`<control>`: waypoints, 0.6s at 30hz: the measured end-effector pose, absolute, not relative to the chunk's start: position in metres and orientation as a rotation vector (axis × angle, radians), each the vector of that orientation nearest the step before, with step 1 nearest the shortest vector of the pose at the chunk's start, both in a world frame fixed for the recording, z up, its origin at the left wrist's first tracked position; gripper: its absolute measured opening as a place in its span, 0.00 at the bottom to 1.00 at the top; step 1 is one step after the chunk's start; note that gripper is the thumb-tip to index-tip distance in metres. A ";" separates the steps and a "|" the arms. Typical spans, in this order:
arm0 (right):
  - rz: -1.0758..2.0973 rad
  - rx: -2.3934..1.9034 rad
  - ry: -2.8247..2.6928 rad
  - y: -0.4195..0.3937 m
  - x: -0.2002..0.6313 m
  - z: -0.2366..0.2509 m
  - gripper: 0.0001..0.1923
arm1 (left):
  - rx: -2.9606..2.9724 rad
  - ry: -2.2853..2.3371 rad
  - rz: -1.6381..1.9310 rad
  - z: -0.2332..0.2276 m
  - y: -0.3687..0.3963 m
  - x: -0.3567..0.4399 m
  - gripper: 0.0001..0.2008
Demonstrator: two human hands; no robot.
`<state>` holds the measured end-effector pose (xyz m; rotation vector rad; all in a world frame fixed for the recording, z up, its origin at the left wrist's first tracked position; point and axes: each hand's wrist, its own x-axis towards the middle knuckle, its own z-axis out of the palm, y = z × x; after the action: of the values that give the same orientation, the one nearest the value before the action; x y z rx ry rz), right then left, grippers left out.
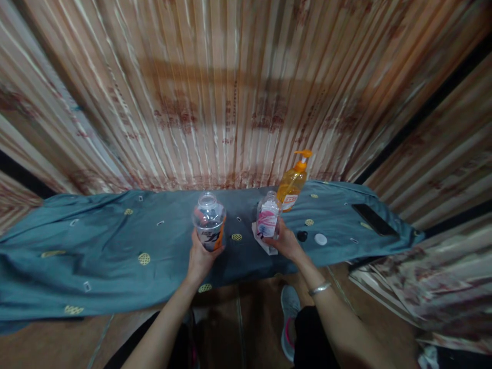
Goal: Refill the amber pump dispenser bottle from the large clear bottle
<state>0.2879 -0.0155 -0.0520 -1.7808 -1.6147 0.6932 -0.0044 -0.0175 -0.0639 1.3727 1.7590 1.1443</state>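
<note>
My left hand (pixel 203 260) is wrapped round the lower part of a clear plastic bottle (pixel 209 219) with a wide uncapped neck and an orange and black label. My right hand (pixel 286 241) grips a smaller clear bottle (pixel 268 218) with a pink and white label, also without a cap. A folded white tissue (pixel 269 249) lies under or against this smaller bottle. Just behind it stands an orange pump bottle (pixel 292 187), part full of amber liquid. To the right of my right hand lie a small black cap (pixel 302 236) and a white cap (pixel 320 239).
A blue-green cloth with yellow pineapple prints covers the long narrow table (pixel 115 246). A black phone (pixel 374 219) lies near its right end. Pleated patterned curtains (pixel 215 102) hang behind and at the sides. Below the front edge is a tiled floor (pixel 246 328).
</note>
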 end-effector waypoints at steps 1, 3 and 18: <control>0.689 -1.782 -1.617 -0.015 0.288 -0.053 0.31 | 1.371 1.764 1.135 -0.063 -0.018 -0.004 0.46; 0.681 -1.783 -1.621 -0.015 0.287 -0.054 0.28 | 1.372 1.763 1.123 -0.059 -0.019 -0.003 0.45; 0.617 -1.782 -1.630 -0.017 0.283 -0.056 0.24 | 1.334 1.646 1.120 -0.035 -0.031 -0.003 0.39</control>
<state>0.2827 -0.0172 -0.0560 -1.7820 -1.6305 0.6167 -0.0028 -0.0306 -0.0353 1.3342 1.6457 1.1195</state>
